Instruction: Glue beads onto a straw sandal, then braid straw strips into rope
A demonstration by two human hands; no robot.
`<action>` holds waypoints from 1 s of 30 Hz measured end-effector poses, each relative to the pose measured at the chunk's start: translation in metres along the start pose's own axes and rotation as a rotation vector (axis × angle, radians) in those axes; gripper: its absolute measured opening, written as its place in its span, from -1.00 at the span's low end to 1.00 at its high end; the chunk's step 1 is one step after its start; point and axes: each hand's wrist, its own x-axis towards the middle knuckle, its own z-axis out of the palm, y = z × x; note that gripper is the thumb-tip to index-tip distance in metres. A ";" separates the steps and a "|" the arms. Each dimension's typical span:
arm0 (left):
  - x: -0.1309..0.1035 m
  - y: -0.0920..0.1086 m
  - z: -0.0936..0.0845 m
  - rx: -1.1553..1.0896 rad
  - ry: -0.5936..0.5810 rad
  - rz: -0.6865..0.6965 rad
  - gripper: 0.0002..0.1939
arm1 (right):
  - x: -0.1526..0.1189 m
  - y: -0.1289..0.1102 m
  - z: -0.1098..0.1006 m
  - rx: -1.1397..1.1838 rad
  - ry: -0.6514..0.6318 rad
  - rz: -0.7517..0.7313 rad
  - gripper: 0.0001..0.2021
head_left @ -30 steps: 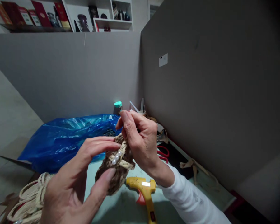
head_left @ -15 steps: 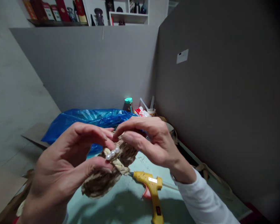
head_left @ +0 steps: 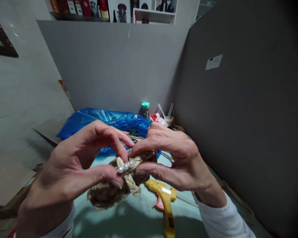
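Observation:
A small woven straw piece point(head_left: 106, 195) is held up above the table, with a pale braided strip point(head_left: 131, 183) crossing its front. White pearl beads point(head_left: 125, 167) form a short row on the braid. My left hand point(head_left: 74, 168) pinches the left side of the braid between thumb and forefinger, beside the beads. My right hand point(head_left: 171, 155) grips the upper right of the woven piece, thumb below and fingers above. Part of the piece is hidden behind my fingers.
A yellow glue gun point(head_left: 166, 198) lies on the pale green table point(head_left: 129, 221), right of the woven piece. Behind are a blue plastic bag point(head_left: 89, 119) with straw, a jar with a turquoise lid point(head_left: 145, 109) and a cup point(head_left: 168, 119). Grey panels point(head_left: 114, 66) stand behind and right.
My right hand has moved lower on the piece, its thumb now close to the beads. The beaded braid is turned nearer to level. The camera view has shifted left.

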 end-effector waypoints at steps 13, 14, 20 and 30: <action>0.000 -0.001 0.000 0.085 0.002 0.043 -0.82 | 0.001 0.002 0.003 0.021 0.022 -0.029 -0.89; 0.000 -0.001 0.000 0.091 0.001 0.045 -0.82 | 0.001 0.002 0.004 0.030 0.020 -0.040 -0.89; 0.000 -0.003 -0.003 0.039 -0.033 0.033 -0.76 | -0.002 0.007 0.010 0.103 0.019 -0.053 -0.89; 0.001 -0.009 -0.009 0.050 -0.107 0.032 -0.71 | -0.005 0.011 0.011 0.109 0.017 -0.052 -0.89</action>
